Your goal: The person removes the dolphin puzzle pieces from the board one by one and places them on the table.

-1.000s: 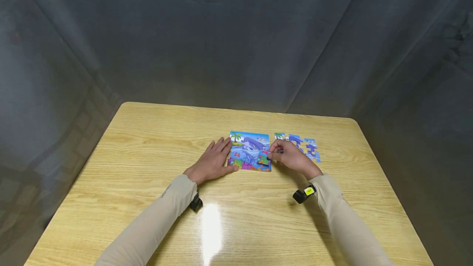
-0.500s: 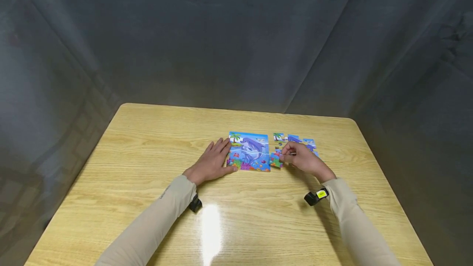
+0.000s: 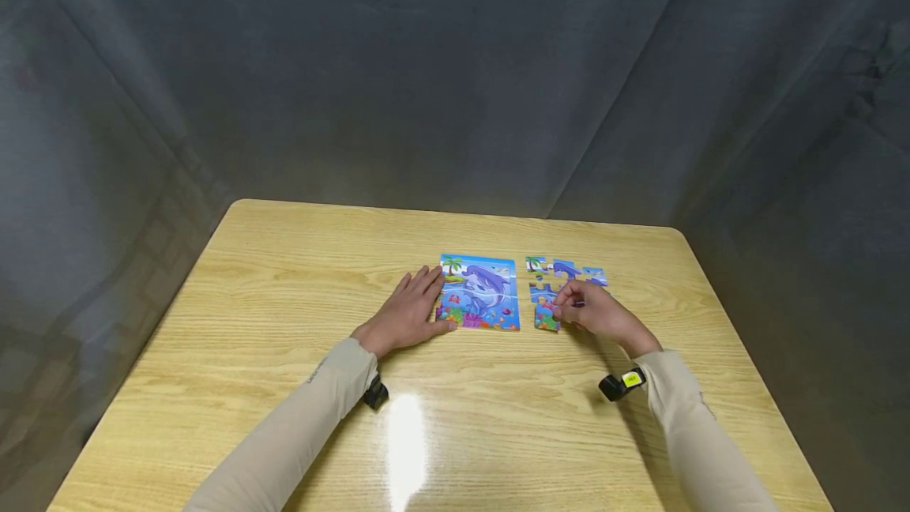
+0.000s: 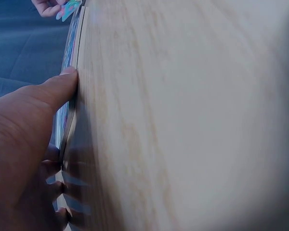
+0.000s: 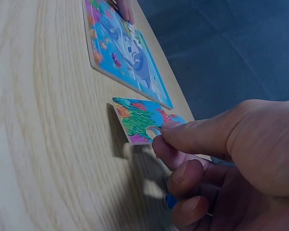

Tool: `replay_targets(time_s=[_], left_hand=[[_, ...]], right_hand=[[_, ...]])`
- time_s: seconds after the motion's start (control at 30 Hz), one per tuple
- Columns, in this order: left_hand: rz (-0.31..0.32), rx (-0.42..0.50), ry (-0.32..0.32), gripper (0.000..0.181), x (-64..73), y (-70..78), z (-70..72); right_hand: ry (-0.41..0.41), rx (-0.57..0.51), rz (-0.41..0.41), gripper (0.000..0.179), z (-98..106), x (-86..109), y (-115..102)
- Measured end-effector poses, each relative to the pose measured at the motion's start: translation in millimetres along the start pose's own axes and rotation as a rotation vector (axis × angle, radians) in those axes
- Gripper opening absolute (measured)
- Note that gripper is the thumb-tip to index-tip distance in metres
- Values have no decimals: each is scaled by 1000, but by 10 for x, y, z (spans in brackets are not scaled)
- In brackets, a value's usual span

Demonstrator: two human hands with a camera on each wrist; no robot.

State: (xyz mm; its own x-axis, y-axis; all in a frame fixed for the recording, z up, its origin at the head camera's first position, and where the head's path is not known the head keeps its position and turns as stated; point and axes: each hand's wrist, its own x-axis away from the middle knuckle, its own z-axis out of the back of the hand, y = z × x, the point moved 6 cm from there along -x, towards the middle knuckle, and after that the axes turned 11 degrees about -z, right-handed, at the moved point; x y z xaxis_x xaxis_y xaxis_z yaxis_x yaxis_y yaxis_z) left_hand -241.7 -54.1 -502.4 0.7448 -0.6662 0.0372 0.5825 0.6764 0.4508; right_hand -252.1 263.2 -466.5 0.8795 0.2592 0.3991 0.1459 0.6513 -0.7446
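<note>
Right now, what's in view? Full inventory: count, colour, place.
dolphin-picture board: 1, mostly blue and purple, on the table between the hands
held puzzle piece: 1, blue and green with red, right of the board
loose puzzle pieces: several, exact count hidden by the right hand, mostly blue and purple, right of the board
table: 1, light wood, under everything
curtain: count unclear, dark grey, behind and beside the table
wrist devices: 2, black, one per wrist
sleeves: 2, beige, on both arms
left hand: 1, bare, touching the board's left side
right hand: 1, bare, pinching the held piece
</note>
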Motion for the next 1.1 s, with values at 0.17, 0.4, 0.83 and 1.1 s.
replay_targets(time_s=[0.17, 0.4, 0.83, 1.1], left_hand=[[1, -3, 3, 96, 6, -4, 5], [-2, -1, 6, 96, 8, -12, 4], [-4, 7, 7, 96, 9, -7, -7], [-8, 5, 6, 95, 3, 1, -1]], right_hand=[[-17, 7, -4, 11, 3, 6, 48], [15, 43, 21, 11, -8, 8, 39], [31, 92, 44, 9, -87, 3, 29], [49, 124, 24, 5, -88, -40, 62]])
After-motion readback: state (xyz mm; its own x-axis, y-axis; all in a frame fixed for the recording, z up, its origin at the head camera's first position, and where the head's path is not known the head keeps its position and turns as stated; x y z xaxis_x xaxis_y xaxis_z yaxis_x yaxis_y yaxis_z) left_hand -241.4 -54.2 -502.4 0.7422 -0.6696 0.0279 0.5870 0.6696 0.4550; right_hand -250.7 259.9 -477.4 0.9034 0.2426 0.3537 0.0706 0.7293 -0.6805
